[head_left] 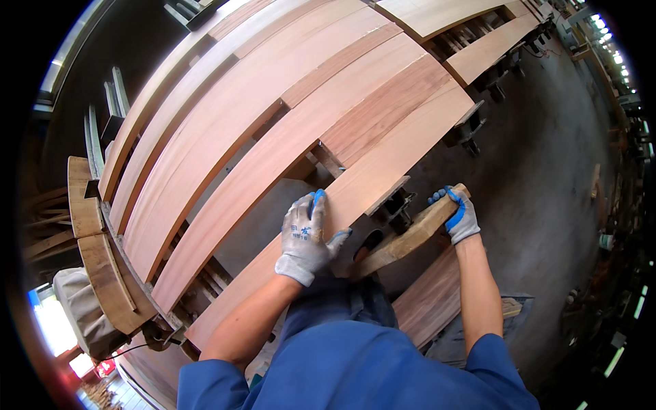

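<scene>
My left hand (304, 234), in a grey glove with blue fingertips, lies with its fingers spread on the nearest pale plank (389, 167). My right hand (465, 220), gloved the same way, is wrapped round the upper end of a thick, rough wooden block (413, 236). The block slants down toward my legs, apart from the planks, and its lower end is close to my trousers. Next to the near plank lies a reddish board (393, 113), with a gap between boards left of it. A metal clamp (395, 208) sticks out under the near plank's edge.
Several long pinkish planks (239, 160) lie side by side across the bench. Curved-looking wooden pieces (109, 273) line its left end beside a grey covered bundle (82, 307). More boards (495, 48) lie at the far right, and dark boards (434, 297) lie low beside my right arm.
</scene>
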The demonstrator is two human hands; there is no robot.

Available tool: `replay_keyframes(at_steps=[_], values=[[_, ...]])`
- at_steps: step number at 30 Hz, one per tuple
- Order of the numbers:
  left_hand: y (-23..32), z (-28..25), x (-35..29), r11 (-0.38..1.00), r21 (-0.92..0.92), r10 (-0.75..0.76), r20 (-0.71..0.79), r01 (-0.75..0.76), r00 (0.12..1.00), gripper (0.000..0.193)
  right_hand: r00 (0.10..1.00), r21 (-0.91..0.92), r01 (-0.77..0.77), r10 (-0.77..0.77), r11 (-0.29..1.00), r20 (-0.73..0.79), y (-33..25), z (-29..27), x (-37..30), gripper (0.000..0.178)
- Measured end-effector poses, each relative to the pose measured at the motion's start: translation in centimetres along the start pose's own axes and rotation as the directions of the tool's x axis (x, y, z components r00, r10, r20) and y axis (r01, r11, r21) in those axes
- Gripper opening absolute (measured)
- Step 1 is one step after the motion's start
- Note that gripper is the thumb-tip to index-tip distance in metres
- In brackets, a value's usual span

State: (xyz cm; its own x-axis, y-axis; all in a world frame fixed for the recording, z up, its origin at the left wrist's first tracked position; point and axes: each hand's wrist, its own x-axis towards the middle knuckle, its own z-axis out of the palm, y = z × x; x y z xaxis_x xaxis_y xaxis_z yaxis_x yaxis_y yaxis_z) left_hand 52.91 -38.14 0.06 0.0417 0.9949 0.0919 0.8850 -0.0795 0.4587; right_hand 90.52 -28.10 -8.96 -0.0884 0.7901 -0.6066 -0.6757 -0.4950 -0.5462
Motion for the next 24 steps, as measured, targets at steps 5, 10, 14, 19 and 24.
replay_keyframes(at_steps=[5, 10, 14, 19, 24], values=[[0.5, -0.4, 0.1, 1.0, 0.005, -0.013, 0.007, 0.013, 1.0, 0.09, 0.987, 0.073, -0.148, 0.152, 0.986, -0.05, 1.6, -2.3, 2.8, 0.018], [0.5, -0.1, 0.0, 1.0, 0.02, -0.002, 0.007, 0.001, 1.0, 0.091, 0.969, 0.128, -0.22, 0.232, 0.967, -0.09, 3.1, -3.7, 4.9, 0.017], [0.7, -0.1, 0.3, 0.999, 0.044, -0.005, 0.025, 0.004, 1.0, 0.092, 0.965, 0.193, -0.232, 0.201, 0.953, 0.166, 2.6, -4.4, 6.6, 0.014], [0.8, 0.0, 0.3, 0.999, 0.046, 0.016, 0.014, -0.017, 1.0, 0.093, 0.981, 0.134, -0.177, 0.185, 0.975, -0.057, 2.5, -1.6, 6.2, 0.012], [1.0, 0.0, 0.3, 0.999, 0.039, 0.013, 0.021, -0.014, 1.0, 0.096, 0.994, 0.115, -0.073, 0.081, 0.991, -0.067, 3.0, 0.0, 5.5, 0.016]])
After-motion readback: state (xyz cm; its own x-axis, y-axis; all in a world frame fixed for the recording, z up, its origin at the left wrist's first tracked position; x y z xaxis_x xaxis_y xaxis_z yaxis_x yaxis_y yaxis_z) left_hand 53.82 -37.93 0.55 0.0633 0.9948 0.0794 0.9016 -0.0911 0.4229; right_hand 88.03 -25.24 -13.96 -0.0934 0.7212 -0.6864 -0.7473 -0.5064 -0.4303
